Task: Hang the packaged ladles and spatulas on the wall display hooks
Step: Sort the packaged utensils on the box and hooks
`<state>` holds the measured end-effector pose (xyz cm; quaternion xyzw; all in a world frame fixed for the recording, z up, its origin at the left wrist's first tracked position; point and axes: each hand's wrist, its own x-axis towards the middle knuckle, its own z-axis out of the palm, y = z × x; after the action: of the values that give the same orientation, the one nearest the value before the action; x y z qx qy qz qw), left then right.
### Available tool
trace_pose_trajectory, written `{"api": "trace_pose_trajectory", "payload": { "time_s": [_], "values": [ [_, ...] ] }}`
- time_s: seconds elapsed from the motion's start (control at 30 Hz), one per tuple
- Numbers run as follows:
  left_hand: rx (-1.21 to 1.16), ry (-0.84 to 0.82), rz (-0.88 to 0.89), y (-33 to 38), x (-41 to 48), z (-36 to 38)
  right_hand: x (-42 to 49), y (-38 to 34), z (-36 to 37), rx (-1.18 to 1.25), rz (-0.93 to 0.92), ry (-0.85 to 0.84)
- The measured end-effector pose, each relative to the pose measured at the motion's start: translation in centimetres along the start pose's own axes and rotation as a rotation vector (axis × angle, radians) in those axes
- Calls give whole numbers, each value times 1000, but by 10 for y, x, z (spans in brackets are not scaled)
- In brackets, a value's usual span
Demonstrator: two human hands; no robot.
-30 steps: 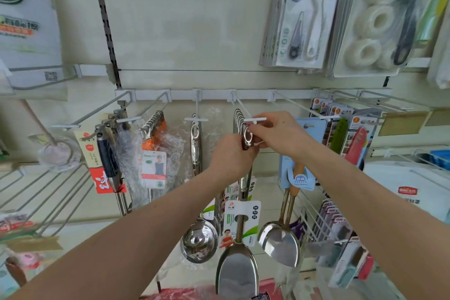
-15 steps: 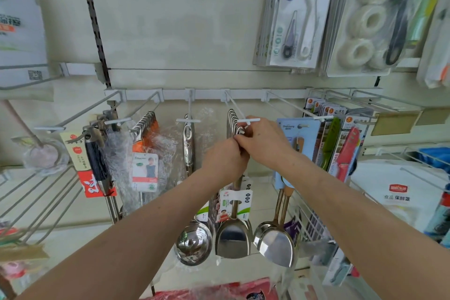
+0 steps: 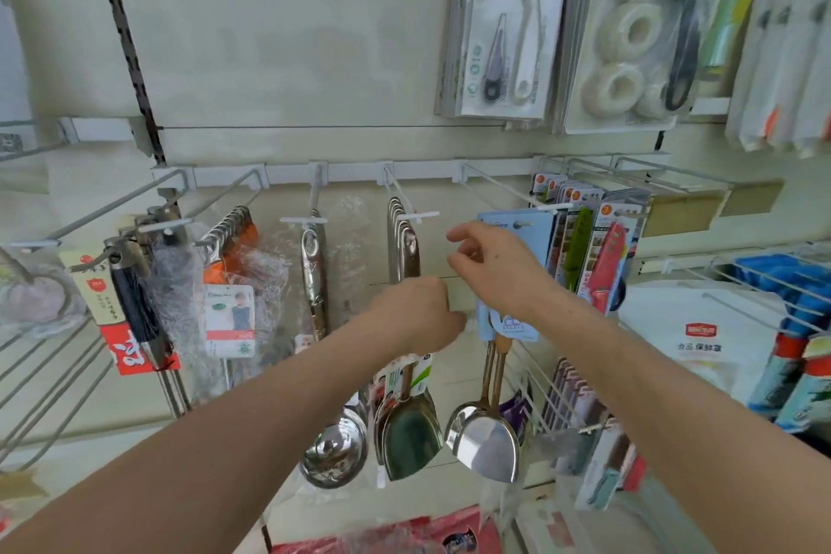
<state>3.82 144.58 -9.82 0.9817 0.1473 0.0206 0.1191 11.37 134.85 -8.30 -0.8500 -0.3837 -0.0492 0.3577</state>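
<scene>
Several spatulas (image 3: 404,247) hang stacked on hook (image 3: 418,216), at 12 o'clock from L hand (image 3: 416,315); ladle (image 3: 314,274) hangs at their 9. R hand (image 3: 499,270), fingers loosely spread, is empty. L hand is curled in front of them; can't tell if gripping. Prob. this batch is hung; red packs (image 3: 404,535) at 6 maybe left.

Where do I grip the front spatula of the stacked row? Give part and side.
Grip the front spatula by its upper handle, just below the hook, coming from the front, fingers on its side edges: it hangs upright with others stacked close behind.
</scene>
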Motion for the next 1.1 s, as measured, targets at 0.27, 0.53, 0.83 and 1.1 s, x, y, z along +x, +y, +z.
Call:
{"api": "trace_pose_trajectory", "payload": {
  "time_s": [0.27,0.53,0.83,1.1],
  "values": [
    [-328,195,-52,54,30,4,-4,69,-43,-150,78,64],
    [-610,426,-217,74,64,18,21,84,-44,-1,-61,-22],
    [-508,547,-334,66,74,20,38,88,-40,16,-116,-71],
    [-416,479,-261,50,105,16,59,97,-28,23,-106,-8]
  ]
}}
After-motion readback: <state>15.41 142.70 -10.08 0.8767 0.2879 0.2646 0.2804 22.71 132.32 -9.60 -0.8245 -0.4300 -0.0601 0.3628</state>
